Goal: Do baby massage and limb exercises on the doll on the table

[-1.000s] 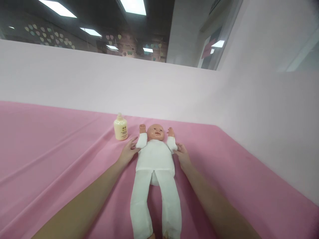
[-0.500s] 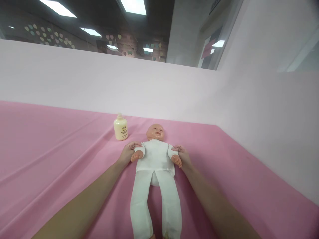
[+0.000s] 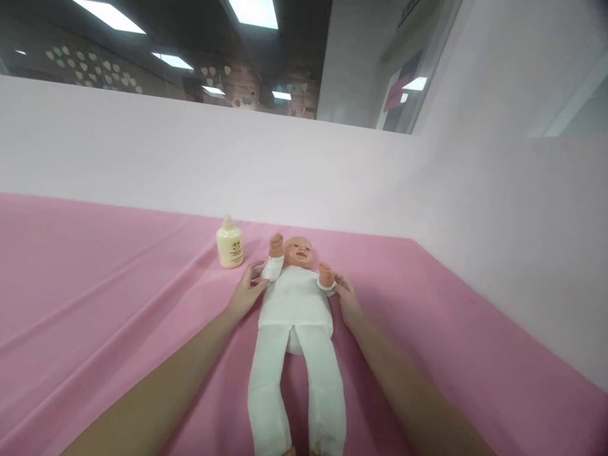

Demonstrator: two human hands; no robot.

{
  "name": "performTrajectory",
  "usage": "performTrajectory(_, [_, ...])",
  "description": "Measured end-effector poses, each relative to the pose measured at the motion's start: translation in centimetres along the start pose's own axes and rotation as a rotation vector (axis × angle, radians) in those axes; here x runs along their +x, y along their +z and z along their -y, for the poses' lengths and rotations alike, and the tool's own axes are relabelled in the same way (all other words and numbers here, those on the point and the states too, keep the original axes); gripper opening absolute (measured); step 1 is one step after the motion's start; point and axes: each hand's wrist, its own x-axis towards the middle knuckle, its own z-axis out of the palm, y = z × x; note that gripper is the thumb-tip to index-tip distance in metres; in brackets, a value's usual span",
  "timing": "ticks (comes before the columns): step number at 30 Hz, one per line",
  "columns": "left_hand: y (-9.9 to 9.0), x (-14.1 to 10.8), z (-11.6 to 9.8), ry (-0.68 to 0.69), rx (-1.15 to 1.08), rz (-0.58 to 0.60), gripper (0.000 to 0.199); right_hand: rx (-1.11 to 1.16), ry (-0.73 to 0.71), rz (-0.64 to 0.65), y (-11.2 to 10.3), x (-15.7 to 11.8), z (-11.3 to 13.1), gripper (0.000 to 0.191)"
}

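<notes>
On the pink sheet (image 3: 95, 297) a baby doll (image 3: 294, 329) in white lies face up; it looks light, its cloth body soft and limbs floppy. The left hand (image 3: 244, 292) and right hand (image 3: 348, 299) loosely clasp its sleeved upper arms, likely the firmest hold. A lotion bottle (image 3: 229, 243) stands near its head.

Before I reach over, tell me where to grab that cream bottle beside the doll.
Grip the bottle around its wide lower body, coming from its left side. It stands upright on the pink cloth, its neck narrows, and the left hand and doll crowd its right.
</notes>
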Motion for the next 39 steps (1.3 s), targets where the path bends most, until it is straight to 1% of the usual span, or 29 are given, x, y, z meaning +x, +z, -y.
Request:
performTrajectory(4, [-0.1,0.3,0.7,0.043,0.059,-0.096,0.051,-0.181,-0.087,-0.032,0.3,-0.5,0.1,0.03])
performTrajectory(7, [-0.1,0.4,0.9,0.072,0.053,-0.126,0.041,-0.321,-0.121,-0.072,0.3,-0.7,-0.2,0.027])
performTrajectory(9, [-0.1,0.4,0.8,0.062,0.061,-0.114,0.04,-0.367,-0.152,-0.1,0.1,-0.6,-0.5,0.029])
performTrajectory(12, [-0.2,0.3,0.6,0.032,0.117,-0.059,0.045,-0.417,-0.177,-0.128,-0.1,-0.3,-1.0,0.034])
performTrajectory(14, [-0.2,0.3,0.7,0.023,0.158,-0.035,0.048,-0.457,-0.174,-0.119,-0.3,-0.2,-1.2,0.039])
performTrajectory(18, [-0.4,0.5,1.4,0.01,0.213,-0.045,0.052,-0.572,-0.174,-0.062,-0.5,-0.3,-1.3,0.051])
performTrajectory(21, [-0.5,0.8,2.0,0.003,0.251,-0.042,0.052,-0.672,-0.173,-0.062,-0.8,-0.3,-1.3,0.053])
performTrajectory(24, [-0.5,0.8,1.9,-0.009,0.301,-0.025,0.052,-0.717,-0.15,-0.075,-1.0,-0.2,-1.4,0.052])
performTrajectory(29, [-0.5,0.4,0.6,-0.046,0.315,0.033,0.051,-0.681,-0.103,-0.069,-1.1,0.0,-1.2,0.047])
performTrajectory(32, [-0.5,0.3,0.4,-0.097,0.273,0.034,0.055,-0.615,-0.059,-0.074,-0.9,0.1,-1.2,0.048])
performTrajectory(35, [-0.4,0.3,0.7,-0.124,0.164,0.021,0.06,-0.516,-0.034,-0.084,-0.8,0.3,-1.3,0.048])
performTrajectory(39, [-0.4,0.4,1.0,-0.151,-0.055,0.018,0.074,-0.254,-0.058,-0.071,-0.8,0.8,-1.5,0.054])
